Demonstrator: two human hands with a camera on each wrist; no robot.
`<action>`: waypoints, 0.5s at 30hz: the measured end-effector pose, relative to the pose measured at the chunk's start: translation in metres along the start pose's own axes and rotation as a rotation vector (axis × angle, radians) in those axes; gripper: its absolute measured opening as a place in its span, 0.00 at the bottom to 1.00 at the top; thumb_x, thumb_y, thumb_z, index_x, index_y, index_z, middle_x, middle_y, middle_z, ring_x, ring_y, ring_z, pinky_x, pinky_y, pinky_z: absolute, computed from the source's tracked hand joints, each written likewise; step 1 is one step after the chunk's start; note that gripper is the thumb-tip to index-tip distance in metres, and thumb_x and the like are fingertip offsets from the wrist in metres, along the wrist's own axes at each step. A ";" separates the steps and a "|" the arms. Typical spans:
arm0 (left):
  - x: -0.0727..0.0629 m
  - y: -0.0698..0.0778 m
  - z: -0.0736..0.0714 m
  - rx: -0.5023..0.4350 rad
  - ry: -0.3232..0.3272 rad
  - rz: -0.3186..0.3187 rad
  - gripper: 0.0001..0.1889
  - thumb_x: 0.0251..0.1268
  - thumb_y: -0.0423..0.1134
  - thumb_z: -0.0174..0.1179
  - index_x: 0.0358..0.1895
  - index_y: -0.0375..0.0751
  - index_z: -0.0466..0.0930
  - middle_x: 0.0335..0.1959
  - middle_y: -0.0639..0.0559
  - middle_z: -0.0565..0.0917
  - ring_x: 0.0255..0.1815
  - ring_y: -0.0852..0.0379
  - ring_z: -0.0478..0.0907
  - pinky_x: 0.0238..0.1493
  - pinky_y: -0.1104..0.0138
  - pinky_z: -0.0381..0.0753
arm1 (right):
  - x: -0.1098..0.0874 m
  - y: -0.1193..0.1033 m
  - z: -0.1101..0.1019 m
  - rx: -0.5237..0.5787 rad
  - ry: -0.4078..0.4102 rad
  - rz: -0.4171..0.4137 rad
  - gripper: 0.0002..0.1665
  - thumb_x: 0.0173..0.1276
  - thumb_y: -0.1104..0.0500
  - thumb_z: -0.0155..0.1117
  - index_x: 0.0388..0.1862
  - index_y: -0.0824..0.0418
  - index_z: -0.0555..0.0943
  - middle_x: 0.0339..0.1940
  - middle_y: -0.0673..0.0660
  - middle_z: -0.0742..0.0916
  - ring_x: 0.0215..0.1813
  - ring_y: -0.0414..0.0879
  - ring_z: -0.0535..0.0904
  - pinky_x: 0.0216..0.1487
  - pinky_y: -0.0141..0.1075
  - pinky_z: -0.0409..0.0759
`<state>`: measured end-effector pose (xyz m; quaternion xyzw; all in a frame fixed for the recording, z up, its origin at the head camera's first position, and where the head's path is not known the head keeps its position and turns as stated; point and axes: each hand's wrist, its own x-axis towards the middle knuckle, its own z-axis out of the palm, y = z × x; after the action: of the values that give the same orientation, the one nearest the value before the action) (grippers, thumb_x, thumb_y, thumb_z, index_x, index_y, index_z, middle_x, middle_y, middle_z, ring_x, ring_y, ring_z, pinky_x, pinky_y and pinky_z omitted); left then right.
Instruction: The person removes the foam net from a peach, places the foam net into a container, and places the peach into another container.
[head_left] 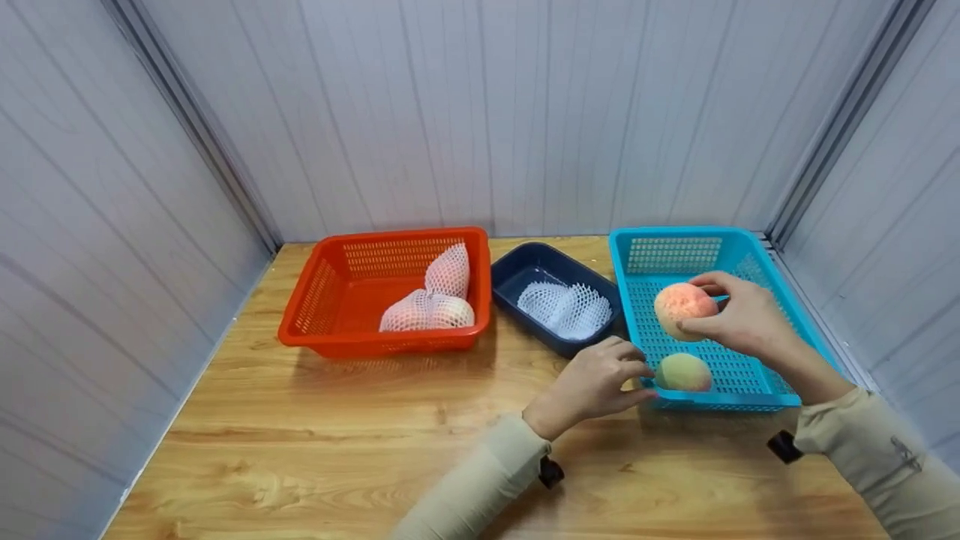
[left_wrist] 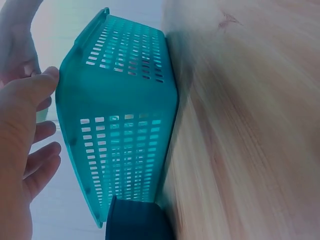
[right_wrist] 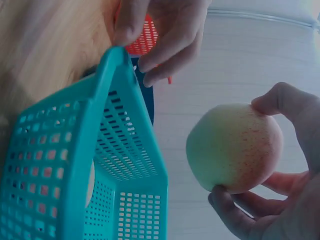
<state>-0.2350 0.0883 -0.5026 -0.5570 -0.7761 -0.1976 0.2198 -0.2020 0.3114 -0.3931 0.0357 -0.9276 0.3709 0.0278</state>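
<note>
My right hand [head_left: 746, 313] holds a pink and yellow peach [head_left: 684, 310] between thumb and fingers, above the blue basket [head_left: 806, 330]. The right wrist view shows the same peach [right_wrist: 235, 147] raised beside the basket wall. A second, greener peach [head_left: 684, 373] lies in the basket at its near left corner. At that corner is my left hand [head_left: 600, 379], its fingers loosely bent and spread, with nothing between them. In the left wrist view the thumb of the left hand [left_wrist: 20, 125] is right at the basket's rim [left_wrist: 67, 100].
A red basket [head_left: 300, 300] on the left contains several peaches in white foam nets [head_left: 448, 274]. Between the two baskets sits a dark blue tub [head_left: 517, 262] with white foam nets [head_left: 566, 309] inside. Pale panel walls [head_left: 465, 112] enclose the wooden table [head_left: 337, 435].
</note>
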 end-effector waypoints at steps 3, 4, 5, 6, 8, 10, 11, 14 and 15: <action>0.000 0.002 0.000 0.022 -0.022 0.001 0.17 0.65 0.57 0.60 0.42 0.50 0.88 0.42 0.58 0.82 0.44 0.63 0.73 0.48 0.78 0.69 | 0.011 0.001 0.001 -0.033 -0.076 0.019 0.42 0.56 0.46 0.74 0.64 0.65 0.69 0.57 0.69 0.76 0.49 0.60 0.75 0.38 0.44 0.79; 0.000 0.002 0.001 0.030 -0.024 0.005 0.17 0.65 0.57 0.60 0.42 0.50 0.88 0.41 0.58 0.82 0.44 0.63 0.73 0.47 0.78 0.69 | 0.014 0.001 0.002 -0.053 -0.094 0.017 0.42 0.56 0.47 0.74 0.64 0.65 0.70 0.57 0.70 0.76 0.49 0.60 0.76 0.38 0.44 0.79; -0.001 0.003 0.001 0.034 -0.021 0.008 0.16 0.65 0.57 0.60 0.40 0.50 0.88 0.40 0.58 0.81 0.43 0.63 0.73 0.47 0.78 0.70 | 0.018 0.002 0.004 -0.069 -0.110 0.014 0.41 0.55 0.47 0.74 0.63 0.65 0.70 0.58 0.71 0.76 0.48 0.60 0.76 0.38 0.44 0.79; -0.001 0.003 0.002 0.034 -0.016 0.013 0.15 0.65 0.56 0.61 0.39 0.50 0.88 0.39 0.58 0.81 0.43 0.62 0.72 0.47 0.77 0.70 | 0.022 0.003 0.006 -0.081 -0.122 0.009 0.40 0.55 0.48 0.74 0.62 0.65 0.71 0.57 0.71 0.76 0.47 0.60 0.76 0.37 0.44 0.79; -0.001 0.004 0.003 0.042 -0.002 0.024 0.14 0.65 0.55 0.61 0.36 0.50 0.87 0.37 0.58 0.79 0.42 0.62 0.71 0.47 0.76 0.70 | 0.028 0.004 0.009 -0.093 -0.143 0.001 0.39 0.54 0.49 0.74 0.61 0.65 0.72 0.56 0.71 0.77 0.45 0.58 0.77 0.35 0.42 0.79; -0.001 0.005 0.003 0.034 0.004 0.031 0.13 0.66 0.53 0.61 0.34 0.49 0.87 0.35 0.58 0.77 0.41 0.61 0.70 0.47 0.76 0.70 | 0.035 0.006 0.012 -0.104 -0.160 -0.003 0.37 0.53 0.51 0.74 0.59 0.64 0.73 0.54 0.69 0.79 0.42 0.56 0.78 0.33 0.41 0.79; -0.001 0.005 0.004 0.031 0.004 0.034 0.13 0.66 0.53 0.61 0.33 0.49 0.86 0.34 0.58 0.77 0.41 0.61 0.70 0.46 0.76 0.70 | 0.038 0.006 0.013 -0.110 -0.167 -0.002 0.36 0.53 0.51 0.74 0.58 0.64 0.74 0.52 0.69 0.79 0.40 0.55 0.78 0.32 0.40 0.78; 0.001 0.005 0.006 0.031 -0.003 0.044 0.13 0.66 0.52 0.61 0.33 0.49 0.86 0.32 0.58 0.76 0.40 0.61 0.70 0.46 0.76 0.69 | 0.045 0.008 0.017 -0.150 -0.186 0.005 0.35 0.51 0.52 0.74 0.56 0.65 0.74 0.48 0.68 0.81 0.36 0.53 0.77 0.29 0.39 0.77; 0.002 0.006 0.006 0.023 -0.006 0.044 0.13 0.66 0.52 0.61 0.34 0.49 0.86 0.32 0.59 0.76 0.40 0.61 0.70 0.46 0.76 0.69 | 0.047 0.009 0.018 -0.166 -0.191 0.009 0.35 0.51 0.52 0.74 0.55 0.66 0.74 0.47 0.67 0.81 0.35 0.52 0.77 0.29 0.39 0.77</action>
<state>-0.2308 0.0947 -0.5064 -0.5721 -0.7664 -0.1820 0.2284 -0.2504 0.3030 -0.4082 0.0642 -0.9536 0.2880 -0.0595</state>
